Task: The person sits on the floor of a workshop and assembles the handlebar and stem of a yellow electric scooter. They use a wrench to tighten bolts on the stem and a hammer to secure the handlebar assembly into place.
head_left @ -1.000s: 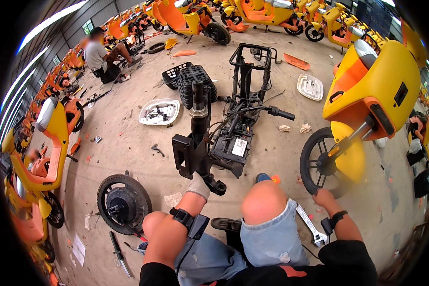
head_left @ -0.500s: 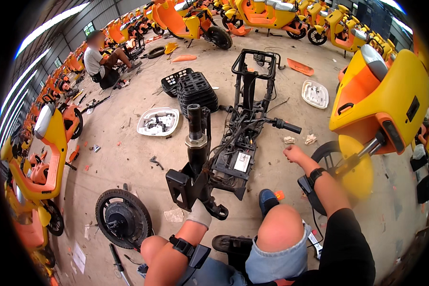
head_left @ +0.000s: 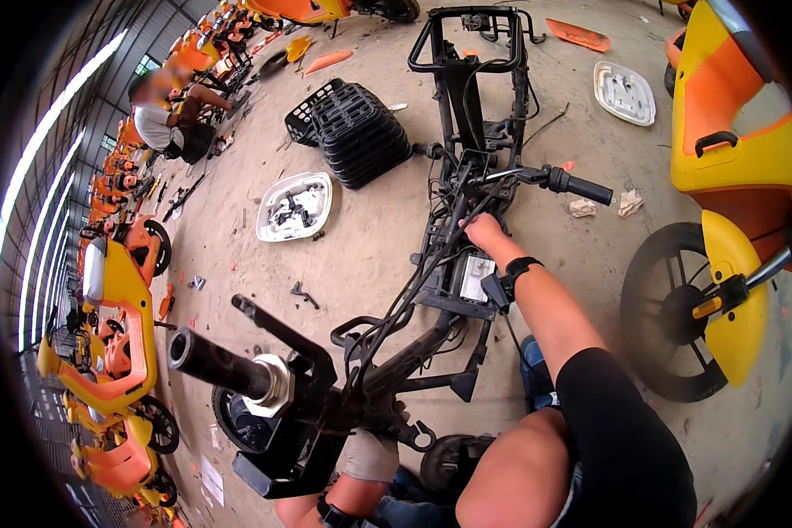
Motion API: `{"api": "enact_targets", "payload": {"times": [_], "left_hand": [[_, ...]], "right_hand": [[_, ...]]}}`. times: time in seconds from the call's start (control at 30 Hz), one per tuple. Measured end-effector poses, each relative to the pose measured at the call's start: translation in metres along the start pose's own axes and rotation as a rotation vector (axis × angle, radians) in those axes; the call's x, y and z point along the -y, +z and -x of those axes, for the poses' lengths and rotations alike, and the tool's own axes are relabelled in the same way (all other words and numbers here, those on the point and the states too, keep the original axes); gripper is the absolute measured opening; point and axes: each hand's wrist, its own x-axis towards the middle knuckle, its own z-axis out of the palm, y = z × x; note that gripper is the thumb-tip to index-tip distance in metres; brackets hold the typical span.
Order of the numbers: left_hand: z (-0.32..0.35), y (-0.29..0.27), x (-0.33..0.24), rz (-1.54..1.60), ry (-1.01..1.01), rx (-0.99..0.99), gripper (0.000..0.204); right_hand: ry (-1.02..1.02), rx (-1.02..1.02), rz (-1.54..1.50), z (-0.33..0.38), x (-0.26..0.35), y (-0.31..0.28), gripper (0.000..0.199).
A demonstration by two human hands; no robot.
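A stripped black scooter frame (head_left: 405, 359) stretches before me, its steering tube (head_left: 224, 370) with a silver nut tilted toward the left. My left hand (head_left: 368, 455), in a pale glove, grips the frame's front end from below; the frame hides most of its fingers. Bare, my right hand (head_left: 482, 231) reaches into the middle of the frame with fingers closed by the black cables (head_left: 429, 262). What they pinch is too small to make out. A handlebar with a black grip (head_left: 588, 188) lies across the frame just beyond that hand. Below my right wrist sits a box with a white label (head_left: 477, 278).
Left of the frame are stacked black baskets (head_left: 361, 132) and a white tray of small parts (head_left: 282, 231). Another white tray (head_left: 638, 95) lies far right. A yellow scooter (head_left: 730, 132) and its front wheel (head_left: 664, 308) stand at right. One person (head_left: 163, 123) sits far left.
My right hand has moved left and inward, from beside the frame to its middle. The frame's front end has swung left and tilted, my left hand still on it. My view has shifted.
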Motion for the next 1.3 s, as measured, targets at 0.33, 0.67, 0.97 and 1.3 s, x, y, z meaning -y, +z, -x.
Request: {"api": "enact_targets", "payload": {"times": [0.33, 0.67, 0.97, 1.3], "left_hand": [[0.002, -0.005, 0.002, -0.073, 0.066, 0.052, 0.059], [-0.021, -0.032, 0.016, 0.008, 0.074, 0.136, 0.039], [-0.024, -0.029, 0.019, 0.004, 0.137, 0.153, 0.036], [-0.022, -0.016, 0.01, 0.043, 0.116, 0.134, 0.04]], "right_hand": [[0.16, -0.165, -0.453, -0.011, 0.047, 0.031, 0.045], [0.089, -0.183, -1.302, 0.065, 0.059, 0.062, 0.014], [-0.297, -0.195, -0.932, 0.12, 0.042, -0.032, 0.017], [-0.762, -0.239, -1.007, 0.288, 0.189, -0.175, 0.014]]}}
